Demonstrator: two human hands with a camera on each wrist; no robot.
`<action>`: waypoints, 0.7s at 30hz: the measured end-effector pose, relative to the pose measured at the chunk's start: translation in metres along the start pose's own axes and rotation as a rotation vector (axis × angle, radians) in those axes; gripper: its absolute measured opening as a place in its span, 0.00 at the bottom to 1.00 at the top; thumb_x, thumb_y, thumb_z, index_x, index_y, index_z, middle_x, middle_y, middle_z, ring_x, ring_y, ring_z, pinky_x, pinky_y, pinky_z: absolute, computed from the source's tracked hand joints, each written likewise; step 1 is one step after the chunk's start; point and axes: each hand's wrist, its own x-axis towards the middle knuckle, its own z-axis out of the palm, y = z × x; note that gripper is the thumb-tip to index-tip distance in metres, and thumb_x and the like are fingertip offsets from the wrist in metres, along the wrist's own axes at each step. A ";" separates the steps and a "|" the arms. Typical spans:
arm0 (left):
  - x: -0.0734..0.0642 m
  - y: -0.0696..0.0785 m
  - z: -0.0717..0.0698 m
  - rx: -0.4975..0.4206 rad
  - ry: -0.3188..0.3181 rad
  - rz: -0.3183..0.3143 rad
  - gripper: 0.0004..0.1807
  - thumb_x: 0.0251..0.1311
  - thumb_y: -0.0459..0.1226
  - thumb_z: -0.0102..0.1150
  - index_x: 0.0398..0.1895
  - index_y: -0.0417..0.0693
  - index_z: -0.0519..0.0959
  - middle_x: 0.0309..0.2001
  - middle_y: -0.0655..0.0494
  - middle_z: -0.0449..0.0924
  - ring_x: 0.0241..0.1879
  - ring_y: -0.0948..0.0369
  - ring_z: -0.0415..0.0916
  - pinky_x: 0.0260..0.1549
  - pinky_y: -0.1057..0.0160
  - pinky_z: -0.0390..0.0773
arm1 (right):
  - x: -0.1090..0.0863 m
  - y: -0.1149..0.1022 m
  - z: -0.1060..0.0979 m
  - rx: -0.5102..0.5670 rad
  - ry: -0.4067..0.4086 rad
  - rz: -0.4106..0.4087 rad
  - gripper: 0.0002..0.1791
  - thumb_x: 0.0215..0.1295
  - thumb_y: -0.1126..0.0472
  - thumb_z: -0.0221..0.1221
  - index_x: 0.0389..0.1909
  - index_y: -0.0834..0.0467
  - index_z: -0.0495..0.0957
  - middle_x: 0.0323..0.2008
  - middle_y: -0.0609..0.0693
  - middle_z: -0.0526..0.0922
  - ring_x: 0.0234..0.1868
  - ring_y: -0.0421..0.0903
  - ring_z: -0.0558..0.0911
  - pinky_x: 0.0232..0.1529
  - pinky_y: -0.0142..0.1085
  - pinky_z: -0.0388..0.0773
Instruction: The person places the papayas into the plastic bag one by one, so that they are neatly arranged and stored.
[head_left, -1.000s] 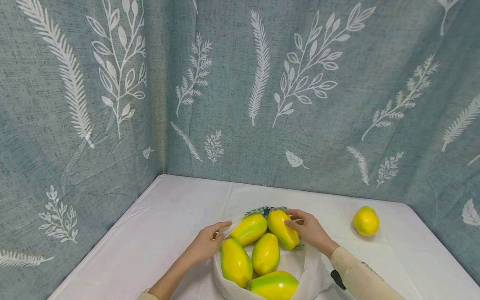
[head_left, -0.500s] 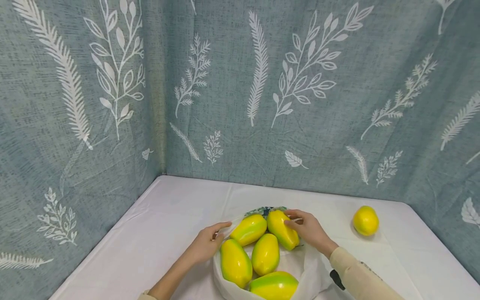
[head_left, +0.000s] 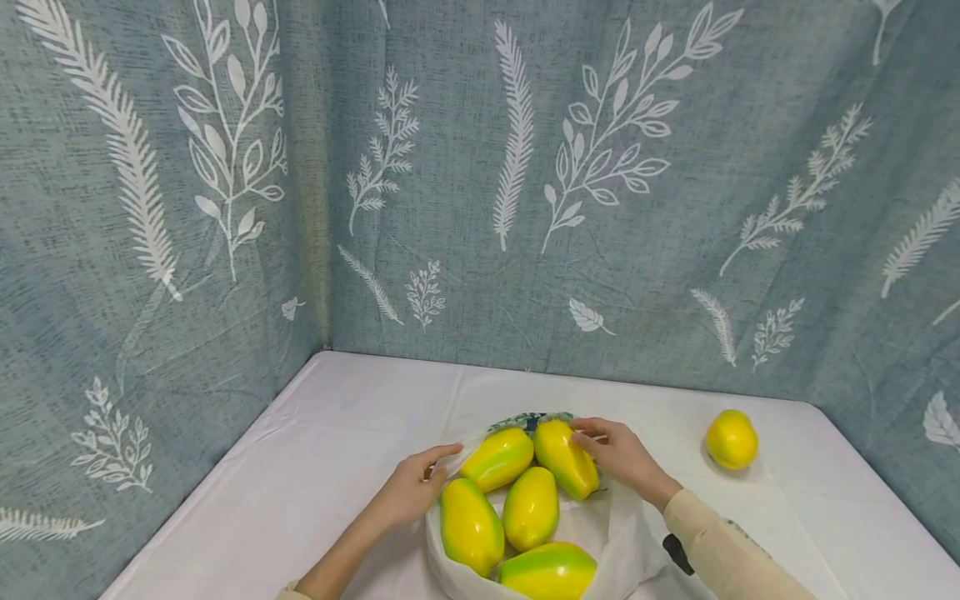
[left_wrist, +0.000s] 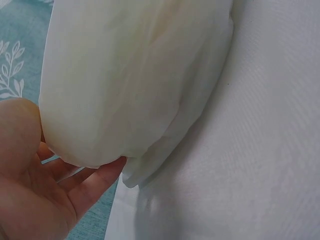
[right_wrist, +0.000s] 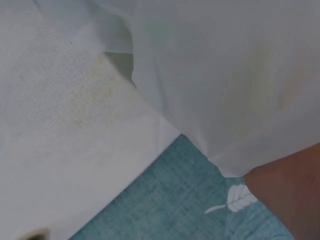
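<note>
A thin white bag (head_left: 626, 533) stands with its mouth open and holds several yellow-green papaya-like fruits (head_left: 532, 508). My left hand (head_left: 411, 490) pinches the bag's left rim, with the thumb on the inner side and the fingers outside. In the left wrist view, that hand (left_wrist: 55, 185) grips the edge of the bag (left_wrist: 130, 90). At the far right rim is my right hand (head_left: 621, 458), its thumb beside the back right fruit (head_left: 564, 460). The bag (right_wrist: 225, 75) hides the right fingers in the right wrist view.
A single yellow fruit (head_left: 732, 440) lies on the white tablecloth (head_left: 360, 400), right of the bag. Teal leaf-patterned curtains (head_left: 465, 183) stand along the back and both sides. A small black object (head_left: 677, 553) shows beneath the right sleeve.
My right hand and its thumb have shifted very slightly. The left hand, bag and fruits keep their places, and the head view has moved a little.
</note>
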 end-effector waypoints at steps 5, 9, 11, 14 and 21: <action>-0.002 0.001 -0.002 -0.004 0.000 0.001 0.21 0.65 0.27 0.46 0.60 0.43 0.74 0.61 0.40 0.70 0.45 0.52 0.69 0.41 0.53 0.73 | -0.003 -0.004 -0.003 0.015 0.012 0.004 0.19 0.70 0.56 0.54 0.57 0.61 0.75 0.51 0.58 0.78 0.49 0.55 0.78 0.43 0.44 0.79; -0.004 0.001 -0.003 -0.007 0.000 0.005 0.21 0.65 0.27 0.46 0.60 0.43 0.74 0.61 0.40 0.70 0.45 0.52 0.69 0.41 0.53 0.72 | -0.003 -0.006 -0.006 0.064 0.022 0.018 0.20 0.70 0.57 0.53 0.58 0.62 0.74 0.54 0.59 0.77 0.51 0.56 0.77 0.45 0.45 0.78; -0.005 0.001 -0.003 -0.007 -0.001 0.008 0.21 0.64 0.27 0.46 0.60 0.43 0.74 0.60 0.40 0.71 0.45 0.52 0.69 0.42 0.52 0.72 | -0.004 -0.007 -0.008 0.094 0.025 0.028 0.21 0.71 0.55 0.53 0.59 0.61 0.74 0.56 0.60 0.75 0.53 0.57 0.76 0.46 0.45 0.78; -0.006 0.000 -0.004 -0.004 -0.003 0.016 0.21 0.64 0.27 0.46 0.60 0.42 0.74 0.60 0.39 0.71 0.47 0.51 0.69 0.43 0.51 0.72 | -0.004 -0.008 -0.014 0.150 0.031 0.043 0.24 0.71 0.52 0.52 0.61 0.61 0.71 0.59 0.61 0.73 0.55 0.57 0.74 0.48 0.45 0.77; -0.009 0.000 -0.007 -0.005 -0.008 0.021 0.21 0.65 0.27 0.46 0.60 0.43 0.74 0.60 0.39 0.71 0.50 0.49 0.70 0.44 0.48 0.73 | -0.009 -0.007 -0.032 0.438 0.021 0.066 0.32 0.73 0.45 0.47 0.67 0.64 0.63 0.60 0.63 0.69 0.59 0.59 0.70 0.54 0.44 0.73</action>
